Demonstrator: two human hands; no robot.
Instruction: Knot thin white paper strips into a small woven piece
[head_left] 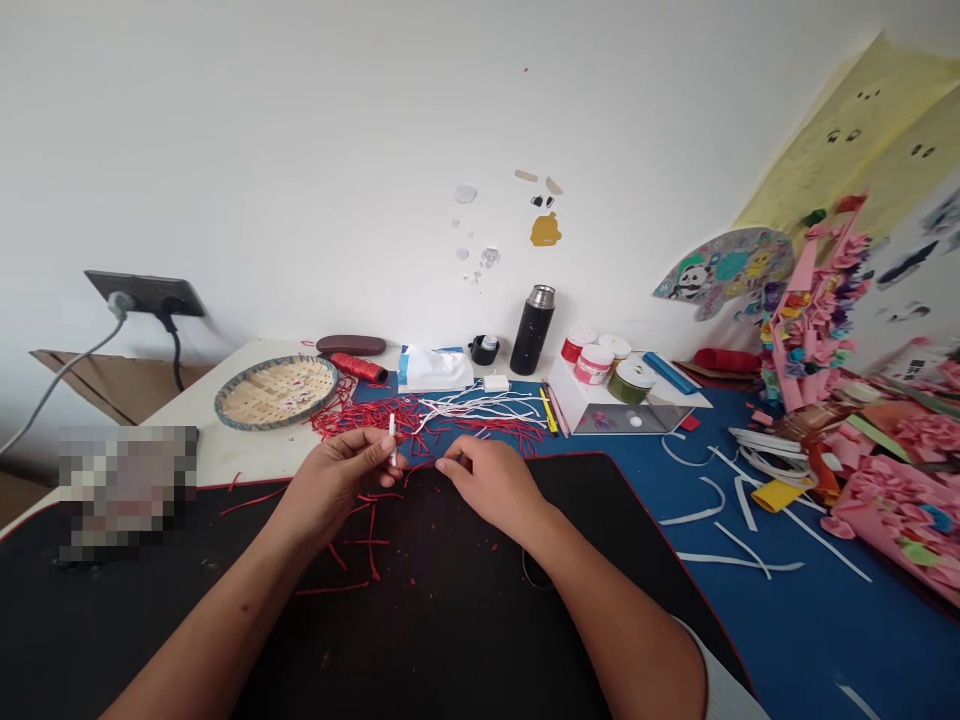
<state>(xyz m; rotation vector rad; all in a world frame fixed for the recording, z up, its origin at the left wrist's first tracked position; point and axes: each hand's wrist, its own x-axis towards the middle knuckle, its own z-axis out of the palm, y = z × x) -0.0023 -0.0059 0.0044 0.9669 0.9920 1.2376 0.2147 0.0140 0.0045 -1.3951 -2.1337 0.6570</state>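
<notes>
My left hand [349, 468] is closed in a pinch around a short, thin white stick-like piece [392, 440], held upright over the far edge of the black mat [450, 600]. To the right of it, my right hand [491, 480] has its thumb and forefinger pressed together. A thin red cord [420, 468] runs from below the left fingers to the right fingertips. Cut red cords [373, 545] lie on the mat under and beside my left hand. Just beyond both hands are a heap of red cords [352, 420] and a bundle of white cords [480, 405].
At the back left stand a woven basket [277, 392] and a red thread spool [358, 368]. A white tissue pack [435, 368], black flask [533, 330] and box with jars [630, 410] line the wall. White strips [739, 562] and pink paper flowers [900, 520] lie right.
</notes>
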